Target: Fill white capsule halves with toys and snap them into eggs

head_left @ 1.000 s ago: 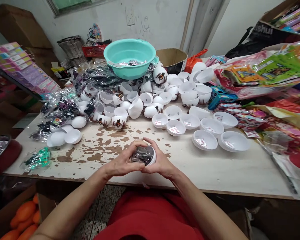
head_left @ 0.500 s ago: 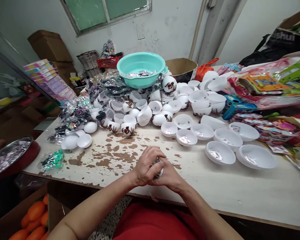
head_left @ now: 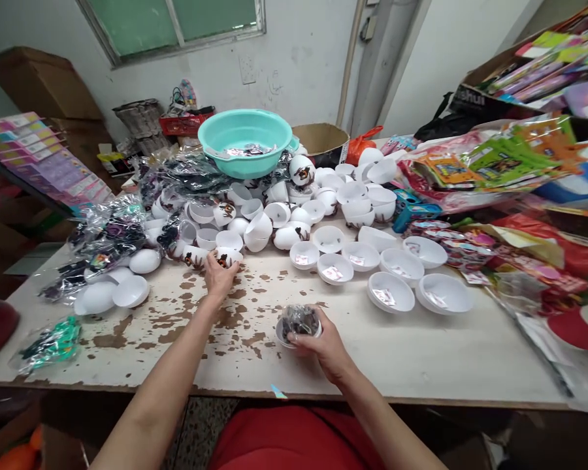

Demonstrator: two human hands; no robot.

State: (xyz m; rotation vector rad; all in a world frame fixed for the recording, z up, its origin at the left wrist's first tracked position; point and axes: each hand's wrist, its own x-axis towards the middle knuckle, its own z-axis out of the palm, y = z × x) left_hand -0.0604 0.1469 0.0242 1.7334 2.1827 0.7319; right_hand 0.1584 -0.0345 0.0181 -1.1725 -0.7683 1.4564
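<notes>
Worn white table (head_left: 421, 352), paint flaked to brown patches on the near left part. Teal basin (head_left: 245, 140) at the far side, perched atop a heap of dark plastic-wrapped packets. Below it, a spread of white shell halves (head_left: 318, 212), most lying mouth-up; a row of wider ones runs out to the right.

Left hand (head_left: 219, 277) stretched forward to the near edge of the heap, fingers curled down around a printed shell half (head_left: 225, 259) that sits on the table; grip partly hidden, so how tight cannot be told.

Right hand (head_left: 323, 346) near the table's front edge, fingers clamped round a filled shell half (head_left: 298, 324). Its open mouth points up and slightly toward the camera, dark wrapped contents showing inside. Round, no clear long axis.
</notes>
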